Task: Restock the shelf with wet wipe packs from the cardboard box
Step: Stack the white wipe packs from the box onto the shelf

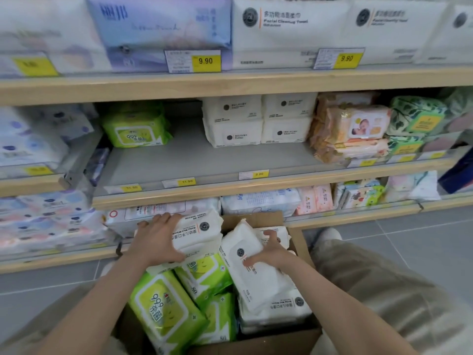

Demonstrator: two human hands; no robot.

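A cardboard box (258, 340) sits low in front of me, filled with white and green wet wipe packs. My left hand (156, 239) grips a stack of white packs (198, 233) at the box's far left. Over to the right, my right hand (271, 253) closes on another white pack (252, 272) that stands tilted in the box. Green packs (166, 308) lie at the box's near left. The middle shelf (194, 160) has a wide bare stretch between one green pack (135, 130) and stacked white packs (258, 119).
Price tags (186, 182) line the shelf's wooden front edge. Orange baby wipe packs (355, 131) fill the shelf's right side. Tissue packs (41, 134) crowd the left bay. My bent knee in beige trousers (378, 283) rests right of the box on grey floor tiles.
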